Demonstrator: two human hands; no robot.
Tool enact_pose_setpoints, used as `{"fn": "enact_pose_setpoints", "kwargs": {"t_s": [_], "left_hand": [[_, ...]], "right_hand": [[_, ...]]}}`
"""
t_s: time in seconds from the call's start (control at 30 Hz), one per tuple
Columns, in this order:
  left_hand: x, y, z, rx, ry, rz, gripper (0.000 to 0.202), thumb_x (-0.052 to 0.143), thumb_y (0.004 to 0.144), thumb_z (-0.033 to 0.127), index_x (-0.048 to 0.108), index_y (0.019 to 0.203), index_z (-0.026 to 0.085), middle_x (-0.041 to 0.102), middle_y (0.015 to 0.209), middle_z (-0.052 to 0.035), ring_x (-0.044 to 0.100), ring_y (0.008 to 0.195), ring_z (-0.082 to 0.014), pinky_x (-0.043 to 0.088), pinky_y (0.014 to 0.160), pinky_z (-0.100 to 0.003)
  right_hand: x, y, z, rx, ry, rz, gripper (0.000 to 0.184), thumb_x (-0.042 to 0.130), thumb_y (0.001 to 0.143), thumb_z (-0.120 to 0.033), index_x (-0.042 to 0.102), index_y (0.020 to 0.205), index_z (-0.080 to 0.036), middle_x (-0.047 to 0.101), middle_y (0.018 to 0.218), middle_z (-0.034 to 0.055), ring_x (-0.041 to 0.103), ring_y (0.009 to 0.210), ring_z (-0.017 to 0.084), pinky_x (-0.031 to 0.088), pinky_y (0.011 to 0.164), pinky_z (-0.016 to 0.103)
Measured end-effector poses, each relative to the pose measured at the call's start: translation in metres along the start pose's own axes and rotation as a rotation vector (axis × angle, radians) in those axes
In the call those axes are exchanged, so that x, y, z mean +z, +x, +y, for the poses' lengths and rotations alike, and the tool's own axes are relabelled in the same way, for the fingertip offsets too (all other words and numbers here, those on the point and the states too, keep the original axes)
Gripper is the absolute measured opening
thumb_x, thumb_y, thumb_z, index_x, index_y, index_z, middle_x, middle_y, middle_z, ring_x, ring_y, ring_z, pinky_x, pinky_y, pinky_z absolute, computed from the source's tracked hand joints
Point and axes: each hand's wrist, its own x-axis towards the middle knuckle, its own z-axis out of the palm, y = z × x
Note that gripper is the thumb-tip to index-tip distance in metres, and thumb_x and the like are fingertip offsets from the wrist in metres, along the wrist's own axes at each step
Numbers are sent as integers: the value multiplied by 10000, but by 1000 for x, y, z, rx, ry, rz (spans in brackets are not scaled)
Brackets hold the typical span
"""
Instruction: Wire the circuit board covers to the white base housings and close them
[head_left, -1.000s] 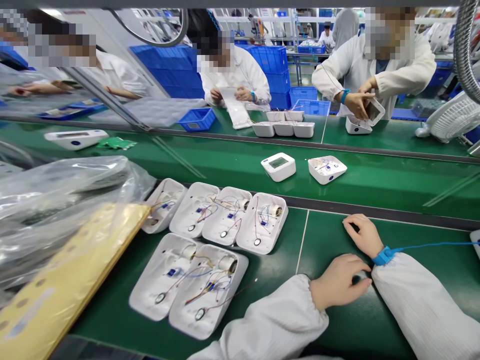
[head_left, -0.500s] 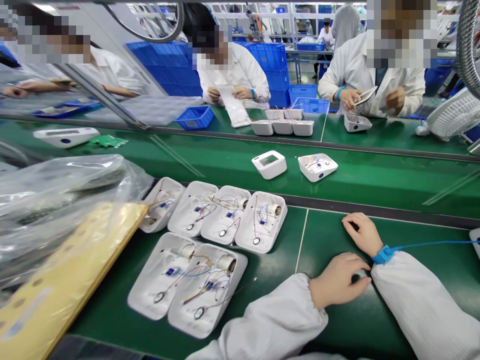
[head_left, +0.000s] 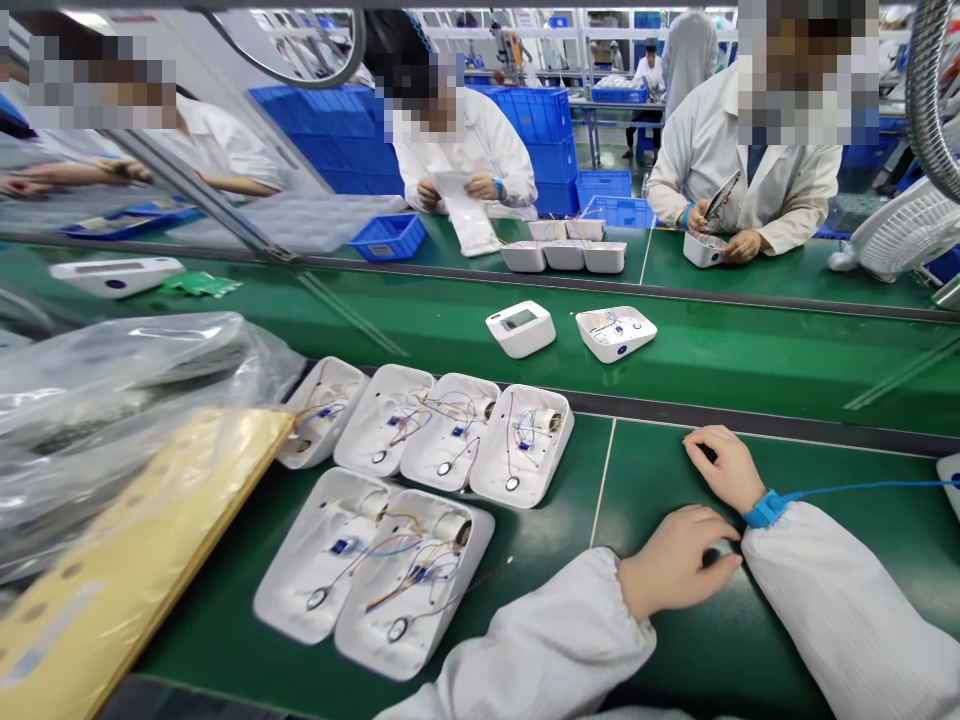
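The left hand (head_left: 675, 560) rests on the green desk (head_left: 555, 560), half-open and empty, fingers loosely bent; the right hand (head_left: 726, 468), just beyond, is likewise relaxed and empty. To their left lie six white cases (head_left: 412, 590), hollow side up, long axes running away and leaning right. Since the earlier frame, the screened case (head_left: 520, 330) and wired case (head_left: 616, 335) on the belt (head_left: 750, 350) have slid left.

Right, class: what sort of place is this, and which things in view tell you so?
Probably an electronics assembly line: open, wired white housings lie grouped on a green bench, people in white coats work opposite, and blue crates stand stacked behind them.
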Motion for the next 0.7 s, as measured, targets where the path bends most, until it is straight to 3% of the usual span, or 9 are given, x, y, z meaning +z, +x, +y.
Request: {"fn": "enact_pose_setpoints", "kwargs": {"t_s": [0.7], "left_hand": [[1, -1, -1, 40, -4, 20, 232, 594, 870, 292, 691, 1010, 135, 721, 946, -94, 658, 892, -230, 507, 868, -354]], "right_hand": [[0, 0, 1, 1, 9, -7, 177, 539, 945, -282, 692, 868, -234, 740, 932, 52, 648, 940, 252, 500, 888, 434]]}}
